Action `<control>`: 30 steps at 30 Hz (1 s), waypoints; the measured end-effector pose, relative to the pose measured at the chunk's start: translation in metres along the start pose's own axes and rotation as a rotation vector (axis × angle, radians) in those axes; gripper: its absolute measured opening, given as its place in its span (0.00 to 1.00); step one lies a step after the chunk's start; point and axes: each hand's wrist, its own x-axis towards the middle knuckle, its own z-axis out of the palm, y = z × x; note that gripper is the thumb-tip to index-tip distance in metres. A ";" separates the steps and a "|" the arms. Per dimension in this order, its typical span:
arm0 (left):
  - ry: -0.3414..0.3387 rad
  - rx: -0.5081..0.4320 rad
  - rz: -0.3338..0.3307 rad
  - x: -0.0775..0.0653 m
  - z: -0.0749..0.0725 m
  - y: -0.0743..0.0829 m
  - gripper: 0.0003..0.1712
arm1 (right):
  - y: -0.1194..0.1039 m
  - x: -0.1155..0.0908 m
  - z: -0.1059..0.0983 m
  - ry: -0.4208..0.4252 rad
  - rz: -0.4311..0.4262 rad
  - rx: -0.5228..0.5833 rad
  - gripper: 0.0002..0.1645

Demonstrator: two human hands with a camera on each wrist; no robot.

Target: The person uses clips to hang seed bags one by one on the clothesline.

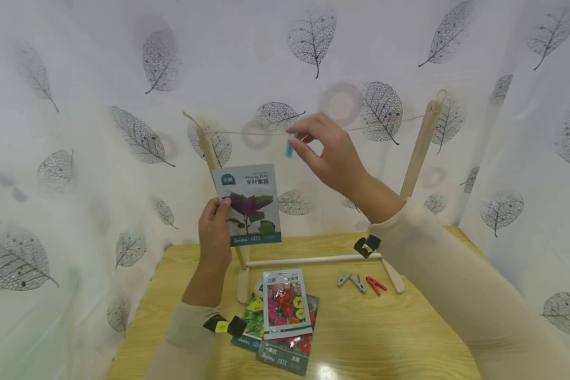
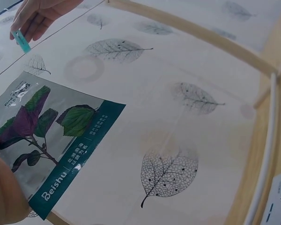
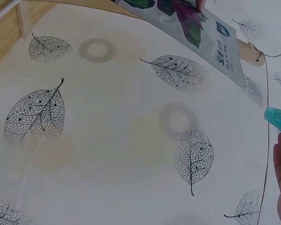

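My left hand point(image 1: 214, 235) grips the left edge of a seed packet point(image 1: 254, 211), its thumb across the front. Purple and green leaves are printed on the packet, which is held upright, below the string point(image 1: 237, 133) and towards its left end. With thumb and fingertips my right hand point(image 1: 332, 153) pinches a teal clothespin point(image 1: 289, 148) right at the string, up and to the right of the packet. The right wrist view shows the tip of the clothespin point(image 3: 277, 118) overlapping the string, while the packet appears at the top, apart from the clothespin.
Wooden posts point(image 1: 420, 142) carry the string, with a white rod point(image 1: 313, 260) low between them. Several seed packets, a flowered one point(image 1: 286, 306) on top, lie stacked on the wooden table point(image 1: 385, 332). Two grey clothespins point(image 1: 359, 285) and a red clothespin point(image 1: 376, 285) lie right of them.
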 end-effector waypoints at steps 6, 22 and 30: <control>0.012 0.008 0.014 0.004 0.000 -0.001 0.13 | -0.004 0.012 0.003 -0.009 0.013 0.020 0.13; 0.007 -0.001 0.034 0.009 -0.001 0.005 0.13 | -0.020 0.051 0.015 -0.038 0.046 0.046 0.14; 0.024 0.010 0.028 0.010 -0.001 0.006 0.12 | -0.025 0.067 0.024 -0.089 0.074 0.015 0.15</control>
